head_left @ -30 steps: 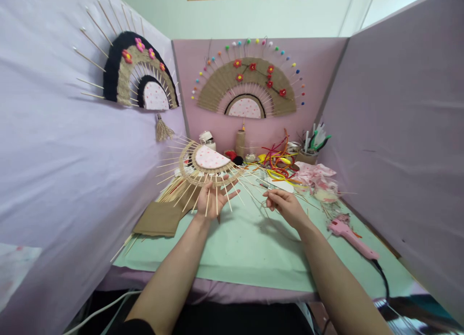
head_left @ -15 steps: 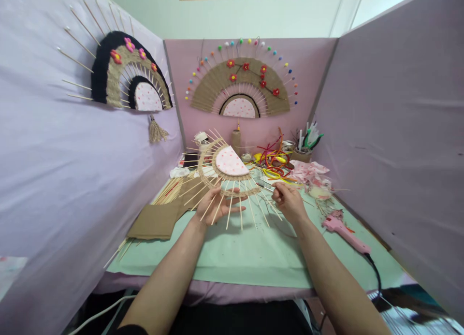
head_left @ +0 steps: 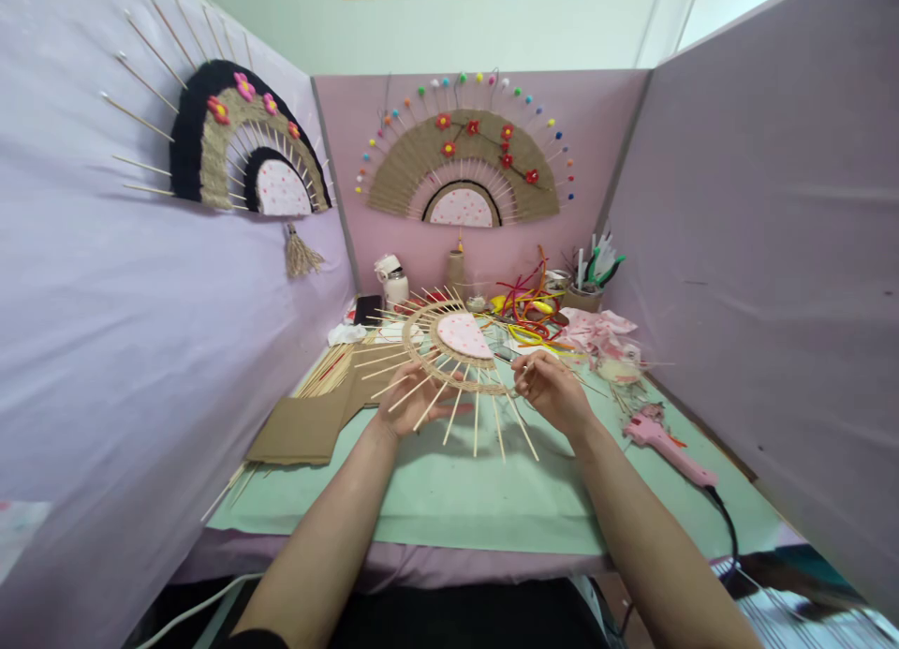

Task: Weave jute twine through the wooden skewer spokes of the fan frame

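Note:
My left hand (head_left: 414,398) holds up a half-made stick fan (head_left: 449,359) from below: a pink dotted half-disc with thin wooden skewers fanning out and a band of jute twine woven round them. Its fingers lie spread under the skewers. My right hand (head_left: 552,387) sits at the fan's right edge, fingers pinched together on a thin jute strand too fine to see clearly. Both hands hover over the green mat (head_left: 478,490).
A pink glue gun (head_left: 664,443) with a black cord lies right. Brown card pieces (head_left: 309,424) and loose skewers (head_left: 330,368) lie left. Coloured wires (head_left: 530,312), a tool cup (head_left: 586,293), pink cloth (head_left: 604,331) and jars stand behind. Two finished fans (head_left: 464,171) hang on the partition walls.
The left hand turned the fan and carried it rightward and lower, toward the middle. The right hand rose from the mat to the fan's right edge.

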The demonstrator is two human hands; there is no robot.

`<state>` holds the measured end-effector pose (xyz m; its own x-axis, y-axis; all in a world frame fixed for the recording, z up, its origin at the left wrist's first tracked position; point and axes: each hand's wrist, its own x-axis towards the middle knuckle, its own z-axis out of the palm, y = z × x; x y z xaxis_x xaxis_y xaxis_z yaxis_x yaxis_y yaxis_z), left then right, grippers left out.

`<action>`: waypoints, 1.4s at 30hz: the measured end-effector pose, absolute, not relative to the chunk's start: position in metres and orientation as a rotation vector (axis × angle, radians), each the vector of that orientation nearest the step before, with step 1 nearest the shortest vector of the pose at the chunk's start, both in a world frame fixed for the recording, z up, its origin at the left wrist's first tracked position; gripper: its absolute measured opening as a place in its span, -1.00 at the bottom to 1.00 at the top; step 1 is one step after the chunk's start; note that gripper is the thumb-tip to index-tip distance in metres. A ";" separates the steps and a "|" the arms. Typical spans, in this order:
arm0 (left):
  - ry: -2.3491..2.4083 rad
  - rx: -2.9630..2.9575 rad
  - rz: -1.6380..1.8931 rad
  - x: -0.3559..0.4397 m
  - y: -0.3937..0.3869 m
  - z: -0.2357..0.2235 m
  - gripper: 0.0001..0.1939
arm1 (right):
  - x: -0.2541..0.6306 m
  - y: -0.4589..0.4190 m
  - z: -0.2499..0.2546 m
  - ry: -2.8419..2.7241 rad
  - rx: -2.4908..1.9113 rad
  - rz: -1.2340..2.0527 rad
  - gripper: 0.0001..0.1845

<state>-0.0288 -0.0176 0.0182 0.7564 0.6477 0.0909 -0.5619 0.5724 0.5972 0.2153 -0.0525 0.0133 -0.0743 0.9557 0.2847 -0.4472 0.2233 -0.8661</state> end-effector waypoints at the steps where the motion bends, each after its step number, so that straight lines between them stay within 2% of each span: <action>1: 0.145 0.643 0.712 -0.029 -0.018 0.018 -0.68 | 0.215 -0.053 0.013 -1.094 -0.620 1.315 -0.85; 11: 0.166 0.650 0.801 -0.026 -0.018 0.019 -0.64 | 0.215 -0.055 0.011 -1.125 -0.696 1.370 -0.78; 19: 0.215 0.601 0.883 -0.027 -0.017 0.024 -0.52 | 0.205 -0.056 0.007 -1.254 -0.713 1.364 -0.76; 28: 0.234 0.622 0.895 -0.051 -0.024 0.036 -0.35 | 0.188 -0.057 0.007 -1.494 -0.937 0.965 -0.76; 33: 0.348 0.647 0.763 -0.043 -0.018 0.050 -0.39 | 0.174 -0.059 0.008 -1.559 -0.909 0.696 -0.77; 38: 0.372 0.678 0.589 -0.029 -0.003 0.046 -0.40 | 0.167 -0.058 0.009 -1.656 -0.834 0.692 -0.79; 42: 0.335 0.738 0.681 -0.020 -0.007 0.048 -0.42 | 0.155 -0.052 0.013 -1.666 -0.864 0.724 -0.78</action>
